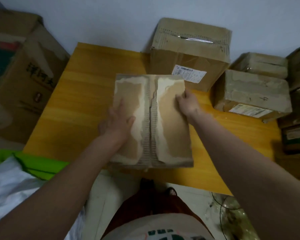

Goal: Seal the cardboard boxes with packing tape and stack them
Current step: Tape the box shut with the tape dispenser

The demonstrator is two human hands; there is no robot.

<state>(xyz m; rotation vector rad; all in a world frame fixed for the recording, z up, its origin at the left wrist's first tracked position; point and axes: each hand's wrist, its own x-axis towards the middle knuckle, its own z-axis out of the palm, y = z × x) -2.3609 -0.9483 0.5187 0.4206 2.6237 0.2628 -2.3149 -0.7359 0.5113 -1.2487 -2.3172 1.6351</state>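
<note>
Landmark = the yellow table [87, 94]. Left of the table: big printed carton [24, 80] on the floor, green bag [42, 165] just off the table's near-left corner.

Center of the table, toward its near edge: the working box [151, 122], flaps down and meeting at a middle seam [151, 118], no tape across it. Top paper layer is torn off beside the seam, corrugation exposed, so the surface is rough and weakened there.

Left hand [118, 120] lies flat on the left flap, fingers straight and a bit spread, pressing down. Right hand [186, 101] is at the right flap's far edge, fingers curled and pinching the edge, thumb side hidden.

Handling, judged: looks light and probably near empty, cardboard is worn and soft, flaps likely spring up if released. Not slippery. Best to hold by the side walls or keep a palm flat on the flaps; avoid pulling at the torn paper, it will peel more. Tape may bond poorly on the stripped strip.

Back of the table, right of center: large box [190, 54] with a shipping label. Right end of the table: stacked small boxes [253, 90], more beyond. No tape roll visible.
</note>
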